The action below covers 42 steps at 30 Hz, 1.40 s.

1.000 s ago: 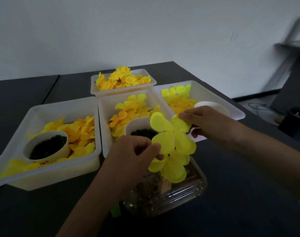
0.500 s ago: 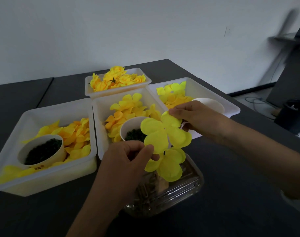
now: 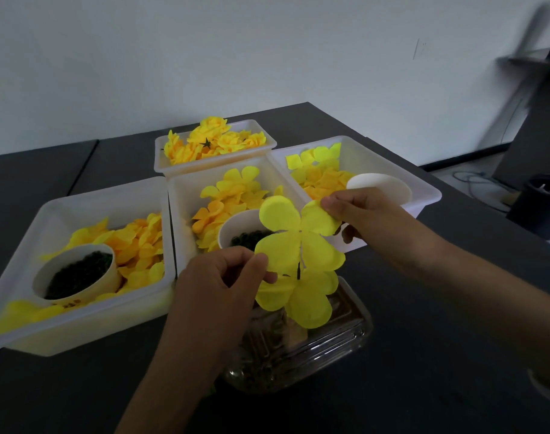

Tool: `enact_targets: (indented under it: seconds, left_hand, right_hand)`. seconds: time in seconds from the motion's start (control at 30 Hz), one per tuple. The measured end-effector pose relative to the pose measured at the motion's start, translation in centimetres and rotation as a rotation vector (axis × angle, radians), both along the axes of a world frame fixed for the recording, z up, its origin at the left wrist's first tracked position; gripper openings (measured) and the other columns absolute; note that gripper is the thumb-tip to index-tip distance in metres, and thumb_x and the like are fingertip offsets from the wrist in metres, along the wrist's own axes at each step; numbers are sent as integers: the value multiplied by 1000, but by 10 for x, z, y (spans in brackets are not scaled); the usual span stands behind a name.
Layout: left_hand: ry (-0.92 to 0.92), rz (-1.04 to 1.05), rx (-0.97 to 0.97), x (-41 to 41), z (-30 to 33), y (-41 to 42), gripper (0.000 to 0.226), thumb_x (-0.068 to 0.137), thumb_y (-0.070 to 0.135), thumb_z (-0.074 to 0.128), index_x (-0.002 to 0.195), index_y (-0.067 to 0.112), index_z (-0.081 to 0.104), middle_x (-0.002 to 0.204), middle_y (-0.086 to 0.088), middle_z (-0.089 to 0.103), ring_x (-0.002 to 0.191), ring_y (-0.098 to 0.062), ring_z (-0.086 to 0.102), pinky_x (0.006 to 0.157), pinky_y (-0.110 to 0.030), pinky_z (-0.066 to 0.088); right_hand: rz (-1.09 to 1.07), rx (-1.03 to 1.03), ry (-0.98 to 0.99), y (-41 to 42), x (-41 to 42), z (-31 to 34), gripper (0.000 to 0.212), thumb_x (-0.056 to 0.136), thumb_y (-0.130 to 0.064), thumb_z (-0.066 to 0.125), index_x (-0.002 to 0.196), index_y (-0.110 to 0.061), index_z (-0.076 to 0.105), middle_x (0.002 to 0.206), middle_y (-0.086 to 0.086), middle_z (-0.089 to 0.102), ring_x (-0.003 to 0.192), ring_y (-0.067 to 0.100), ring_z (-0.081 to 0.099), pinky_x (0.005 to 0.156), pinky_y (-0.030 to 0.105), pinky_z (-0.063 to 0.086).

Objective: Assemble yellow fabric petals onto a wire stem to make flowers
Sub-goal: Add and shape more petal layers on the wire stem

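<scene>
Your left hand [image 3: 219, 286] pinches the near-left edge of the upper petal layer [image 3: 298, 239] between thumb and fingertips, while your right hand [image 3: 358, 211] nips the far-right lobe of that same layer, thumb on top and fingers curled beneath. Both hands are closed on the fabric, which is held above the clear plastic clamshell box [image 3: 302, 349]. A second petal layer [image 3: 298, 297] sits just below the first, and a thin dark wire stem [image 3: 298, 270] shows in the gap between them; whether its tip has already passed through the upper layer's centre hole is hard to tell, since the fabric hides it. To do this step well, I would keep the upper layer taut and level between your two pinches so the centre hole stays open and lined up over the stem. Then slide it straight down rather than at a slant, which could pucker or tear the cloth. Turn it slightly so its lobes fall over the gaps of the layer beneath. Behind your hands, the middle white tray [image 3: 186, 214] holds more cut petals and a paper cup [image 3: 233, 227] of dark green pieces, within easy reach for the next part.
</scene>
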<state>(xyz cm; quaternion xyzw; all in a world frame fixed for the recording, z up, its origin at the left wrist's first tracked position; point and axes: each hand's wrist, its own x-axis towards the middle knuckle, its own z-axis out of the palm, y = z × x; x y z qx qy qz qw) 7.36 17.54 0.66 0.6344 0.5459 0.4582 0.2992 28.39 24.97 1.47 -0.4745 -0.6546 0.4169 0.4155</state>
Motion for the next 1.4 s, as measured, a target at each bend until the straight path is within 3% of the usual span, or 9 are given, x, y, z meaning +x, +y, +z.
enact_targets:
  seconds: [0.1, 0.2, 0.37, 0.53, 0.73, 0.93, 1.13, 1.27, 1.4]
  left_hand:
    - [32, 20, 20, 1, -3, -2, 30, 90, 26, 59, 61, 26, 68, 40, 9, 48, 35, -3, 39, 42, -10, 33]
    - [53, 33, 20, 0, -8, -4, 32, 90, 25, 61, 59, 28, 67, 46, 7, 57, 40, -4, 47, 47, -10, 38]
    - [95, 65, 15, 3, -11, -6, 29, 88, 30, 62, 59, 31, 68, 60, 17, 67, 62, -2, 61, 58, -7, 42]
    - [104, 61, 68, 7, -7, -7, 30, 90, 27, 61, 61, 31, 67, 48, 18, 59, 40, 1, 49, 48, -8, 38]
    - [84, 65, 90, 5, -7, -5, 31, 90, 26, 61, 60, 29, 67, 37, 9, 47, 32, -3, 38, 40, -10, 31]
    - [85, 66, 49, 2, -11, -6, 32, 90, 23, 63, 59, 30, 68, 49, 9, 61, 37, -2, 48, 47, -10, 39]
    - [235, 113, 35, 6, -12, -14, 30, 85, 37, 58, 56, 31, 66, 53, 12, 63, 53, -6, 59, 49, -26, 40]
    - [412, 122, 37, 9, -13, -19, 33, 84, 43, 52, 59, 25, 64, 46, 3, 51, 49, -10, 51, 50, -25, 31]
    - [530, 118, -22, 12, -18, -20, 35, 86, 45, 51, 57, 25, 56, 47, 5, 42, 51, -9, 47, 53, -27, 34]
  right_hand:
    - [-1, 54, -10, -2, 2, 1, 36, 98, -23, 50, 79, 3, 64, 74, 12, 58, 53, 3, 50, 58, 19, 44]
    - [29, 35, 3, -3, 2, -3, 33, 98, -21, 50, 73, -6, 65, 69, 2, 59, 54, 1, 51, 59, 18, 45]
    - [47, 0, -12, 0, 3, -8, 35, 99, -20, 50, 67, -17, 64, 59, -11, 58, 55, 0, 51, 58, 14, 44]
    - [27, 10, -24, 3, 2, -3, 33, 99, -22, 50, 71, -18, 67, 69, -4, 64, 60, 2, 53, 60, 22, 47]
    - [38, 20, -40, 5, 1, 4, 34, 99, -23, 50, 71, -19, 67, 62, -13, 65, 54, -2, 52, 57, 16, 46]
    - [35, -21, -101, 6, -1, -1, 32, 98, -27, 52, 70, -22, 67, 72, -1, 66, 54, -2, 53, 64, 24, 47]
    - [39, -49, -191, 12, -1, -16, 37, 95, -30, 55, 86, 4, 67, 82, 28, 62, 68, 21, 55, 69, 42, 51]
    - [82, -51, -236, 13, -4, -26, 40, 94, -24, 57, 86, 15, 62, 89, 40, 55, 76, 36, 55, 85, 54, 49]
    - [95, -37, -283, 13, -6, -38, 34, 93, -22, 61, 77, 7, 67, 86, 36, 60, 77, 37, 60, 83, 55, 51]
